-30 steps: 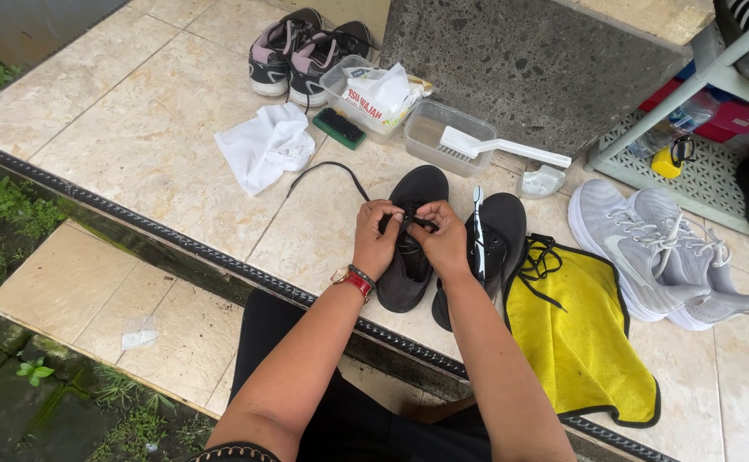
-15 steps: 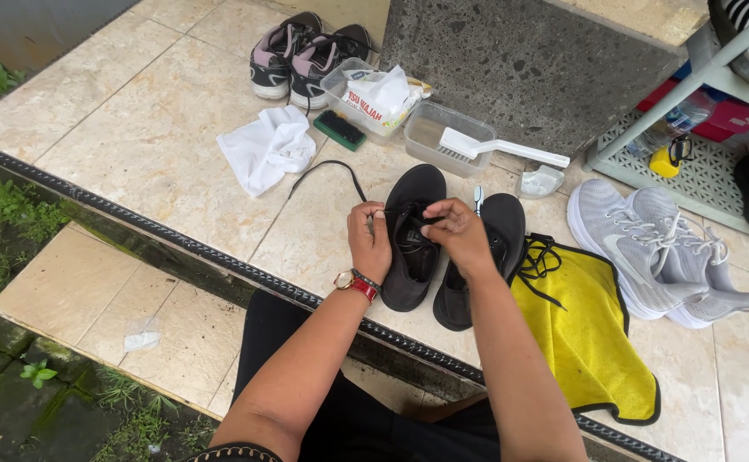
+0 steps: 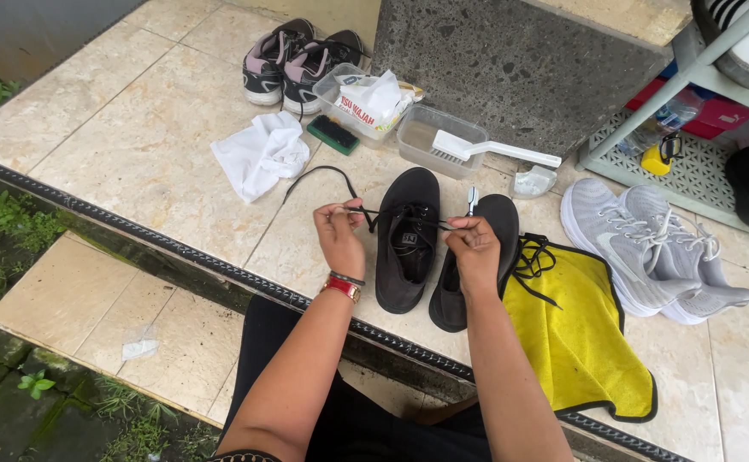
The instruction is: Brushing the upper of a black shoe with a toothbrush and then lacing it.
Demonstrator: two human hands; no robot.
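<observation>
Over black shoe (image 3: 406, 239), both hands pinching black lace (image 3: 396, 214), second shoe (image 3: 468, 265) partly hidden behind right hand (image 3: 475, 253), left hand (image 3: 340, 238)

Two shoes (image 3: 409, 235) side by side on the tiled floor (image 3: 135, 128). Cloth mat (image 3: 575, 342) to their right; sneaker pair (image 3: 648, 248) further right. Behind: tub (image 3: 430, 141) holding brush (image 3: 477, 150), rag (image 3: 259, 154) to left, another pair (image 3: 297, 60) farthest back.
</observation>
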